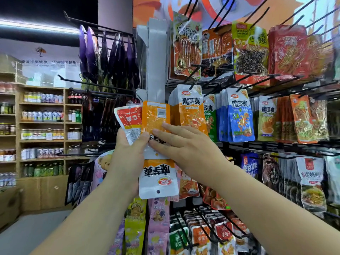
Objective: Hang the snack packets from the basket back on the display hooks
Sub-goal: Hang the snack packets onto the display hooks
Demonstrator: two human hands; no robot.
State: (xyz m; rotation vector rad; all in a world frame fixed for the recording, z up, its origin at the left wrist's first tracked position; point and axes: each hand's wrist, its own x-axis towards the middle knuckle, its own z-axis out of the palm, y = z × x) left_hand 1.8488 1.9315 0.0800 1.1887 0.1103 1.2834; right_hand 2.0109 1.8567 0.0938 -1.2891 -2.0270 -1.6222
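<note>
My left hand (128,155) grips a fan of snack packets in front of the display. A red-and-white packet (127,119) sticks up at the left, an orange packet (156,116) stands beside it, and an orange-and-white packet (159,178) hangs upside down below the hand. My right hand (184,144) reaches across from the right with straight fingers touching the orange packet and the middle of the bundle. Matching orange packets (191,107) hang on a black display hook (193,85) just right of the bundle. No basket is in view.
Black hooks (257,83) jut toward me across the rack, loaded with blue (239,115), green and red (287,52) packets. A grey upright (156,61) stands behind the bundle. Purple bags (110,56) hang at the left. Wooden drink shelves (42,126) line the far left wall.
</note>
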